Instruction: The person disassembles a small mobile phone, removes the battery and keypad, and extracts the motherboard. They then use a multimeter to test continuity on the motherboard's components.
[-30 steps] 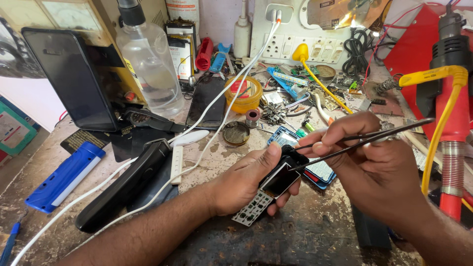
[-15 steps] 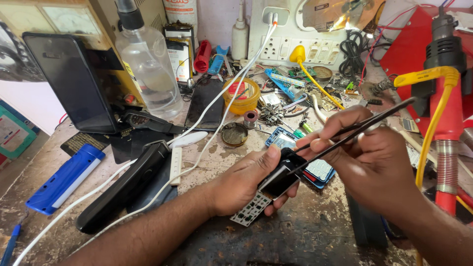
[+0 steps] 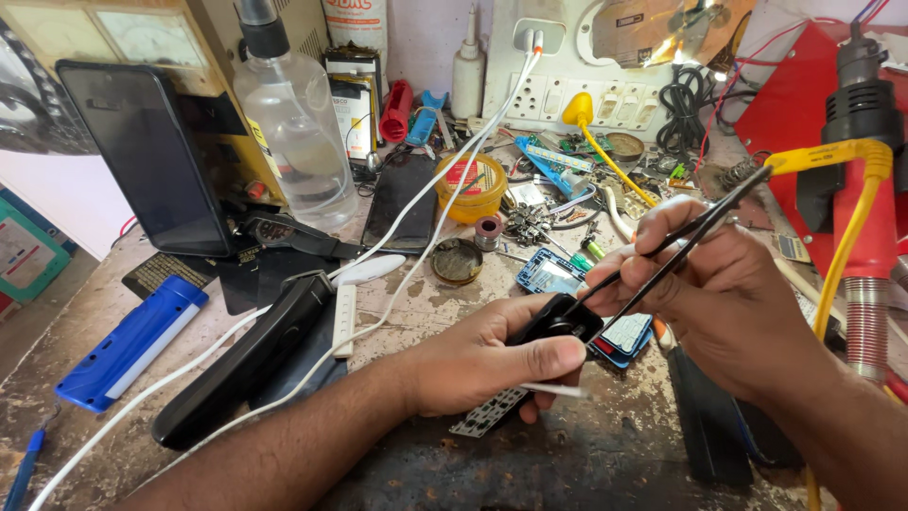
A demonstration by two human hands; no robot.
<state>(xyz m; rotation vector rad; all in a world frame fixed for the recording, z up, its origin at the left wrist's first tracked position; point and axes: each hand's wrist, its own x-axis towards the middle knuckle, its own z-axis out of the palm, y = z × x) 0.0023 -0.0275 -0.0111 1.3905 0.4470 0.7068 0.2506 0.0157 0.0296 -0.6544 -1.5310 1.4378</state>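
Note:
My left hand (image 3: 492, 364) grips a small black phone body (image 3: 558, 326) over the worn workbench, thumb lying across it. A keypad membrane (image 3: 487, 414) hangs out below the hand. My right hand (image 3: 714, 284) pinches black tweezers (image 3: 662, 260), whose tips touch the top of the phone body. A blue phone frame with a circuit board (image 3: 624, 333) lies just under the two hands.
A clear spray bottle (image 3: 298, 128), a dark tablet (image 3: 142, 156) leaning upright, a yellow tin (image 3: 470, 185), a blue case (image 3: 132, 341), a black handset (image 3: 246, 360) and white cables (image 3: 416, 218) crowd the left. A red hot-air tool (image 3: 865, 189) with yellow cable stands right.
The tweezers' tips have stayed on the phone body while my right hand tilted slightly. My left hand shifted its grip a little; the view moved closer.

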